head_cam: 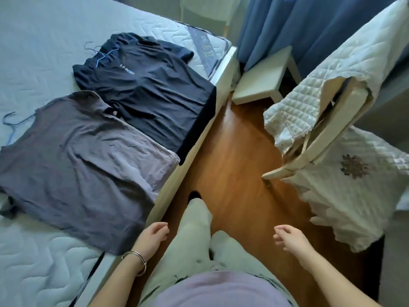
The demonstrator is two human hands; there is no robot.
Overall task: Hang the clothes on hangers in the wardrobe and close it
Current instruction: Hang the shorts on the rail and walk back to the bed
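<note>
Two T-shirts lie flat on the bed (33, 52). The grey T-shirt (73, 165) is the nearer one, with a thin blue wire hanger (11, 125) sticking out of its neck. Behind it lies a black T-shirt (150, 94) with white lettering, and a blue hanger (100, 55) shows at its collar. My left hand (152, 237) hangs by the bed's edge with fingers loosely curled, holding nothing. My right hand (290, 239) hovers over the wooden floor, also relaxed and empty. No wardrobe is in view.
A chair (318, 149) draped with white quilted covers stands on the right. Beyond it a small white stool (261, 78) sits in front of blue curtains (309, 23). A strip of wooden floor (239, 151) runs between bed and chair.
</note>
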